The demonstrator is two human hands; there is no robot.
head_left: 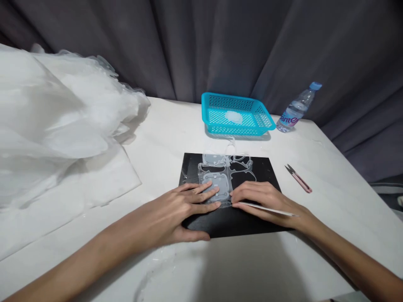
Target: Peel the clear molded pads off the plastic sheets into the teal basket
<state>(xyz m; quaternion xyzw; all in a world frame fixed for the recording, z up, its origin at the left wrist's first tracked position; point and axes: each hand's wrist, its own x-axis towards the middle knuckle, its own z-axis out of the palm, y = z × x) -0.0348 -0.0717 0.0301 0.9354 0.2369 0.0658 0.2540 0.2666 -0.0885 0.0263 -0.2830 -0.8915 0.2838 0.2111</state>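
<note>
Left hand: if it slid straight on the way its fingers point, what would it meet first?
Past the translucent plastic piece it touches, most likely the right hand, holding a slim white stick; depth is unclear.

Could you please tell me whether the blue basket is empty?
Not empty, but far from full: a small whitish heap lies in the blue basket, bare mesh around it.

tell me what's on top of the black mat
A clear plastic piece, partly under the left hand; the right hand holds a white stick near its edge. What the hands cover is hidden.
</note>
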